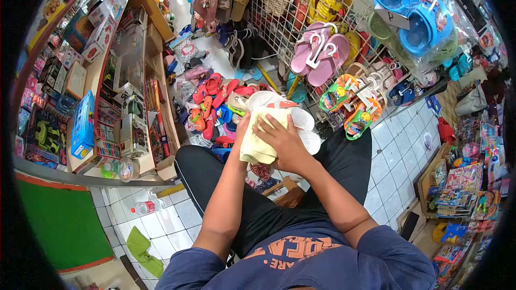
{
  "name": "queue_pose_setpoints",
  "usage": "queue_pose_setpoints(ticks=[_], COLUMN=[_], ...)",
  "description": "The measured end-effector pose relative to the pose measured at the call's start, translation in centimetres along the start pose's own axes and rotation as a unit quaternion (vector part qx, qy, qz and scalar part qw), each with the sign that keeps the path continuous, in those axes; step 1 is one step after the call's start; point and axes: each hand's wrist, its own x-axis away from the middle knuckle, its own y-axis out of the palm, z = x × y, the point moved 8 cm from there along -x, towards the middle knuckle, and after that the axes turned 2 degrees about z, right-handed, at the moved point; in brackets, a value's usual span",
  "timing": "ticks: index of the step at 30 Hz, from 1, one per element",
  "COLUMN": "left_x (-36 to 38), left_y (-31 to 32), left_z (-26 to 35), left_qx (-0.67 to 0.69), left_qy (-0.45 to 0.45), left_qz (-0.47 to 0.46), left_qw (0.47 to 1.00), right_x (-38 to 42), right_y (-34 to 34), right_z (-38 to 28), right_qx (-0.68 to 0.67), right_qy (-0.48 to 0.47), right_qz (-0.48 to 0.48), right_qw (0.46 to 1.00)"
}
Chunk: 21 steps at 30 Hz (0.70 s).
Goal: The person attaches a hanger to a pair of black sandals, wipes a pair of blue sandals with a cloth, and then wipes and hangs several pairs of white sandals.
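I am seated with black trousers over my knees. My right hand [285,145] presses a pale yellow cloth [258,147] flat against a pair of white sandals [298,118] held over my lap. My left hand [241,129] is mostly hidden under the cloth and the sandals, holding them from below at the left side. The sandals' soles face up, with a bit of orange showing near the top.
A heap of red and mixed sandals [215,102] lies on the tiled floor ahead. A wire rack [328,48] with hanging slippers stands at the right. Toy shelves [113,91] line the left. A plastic bottle [144,207] and green rag [141,249] lie on the floor.
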Motion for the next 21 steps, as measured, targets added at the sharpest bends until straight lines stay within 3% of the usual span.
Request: queue_pose_setpoints(ticks=[2,3,5,7,9,10,11,13,15,17,19,21], left_x=[-0.5,0.3,2.0,2.7,4.1,4.6,4.6,5.4,5.8,4.7,5.4,6.4], left_y=[-4.1,-3.9,-2.5,-3.0,-3.4,-1.9,-2.1,-2.3,-2.4,-3.9,-2.1,-0.4], left_z=[0.7,0.8,2.9,3.7,4.9,5.0,5.0,5.7,5.6,6.1,6.5,6.6], left_qx=[-0.059,-0.059,-0.141,-0.173,-0.165,-0.12,-0.119,-0.132,-0.11,-0.26,-0.283,-0.283], left_qy=[0.048,0.048,0.137,0.117,0.16,0.171,0.173,0.201,0.208,0.238,0.266,0.26], left_qz=[0.057,0.061,0.096,0.124,0.207,0.149,0.151,0.228,0.228,0.177,0.167,0.175], left_qw=[0.996,0.995,0.976,0.97,0.951,0.966,0.966,0.944,0.945,0.919,0.906,0.907], right_x=[-0.2,-0.1,-0.4,0.0,0.8,1.4,1.9,2.6,3.2,3.2,3.0,3.5], right_y=[0.7,1.0,1.0,0.8,1.1,1.4,1.6,1.0,0.2,-1.5,-4.2,-5.6], right_z=[-0.8,-1.2,-1.9,-2.9,-3.6,-3.9,-4.0,-3.3,-2.2,-0.7,0.8,4.1], right_qx=[0.012,0.007,0.013,0.022,0.032,0.008,-0.016,-0.04,-0.167,-0.268,-0.305,-0.31], right_qy=[-0.008,-0.009,-0.023,-0.051,-0.079,-0.094,-0.109,-0.111,-0.095,-0.096,0.018,0.125], right_qz=[-0.009,-0.011,-0.005,-0.025,-0.045,-0.058,-0.07,-0.102,-0.154,-0.112,-0.112,0.018], right_qw=[1.0,1.0,1.0,0.998,0.995,0.994,0.991,0.988,0.969,0.952,0.946,0.942])
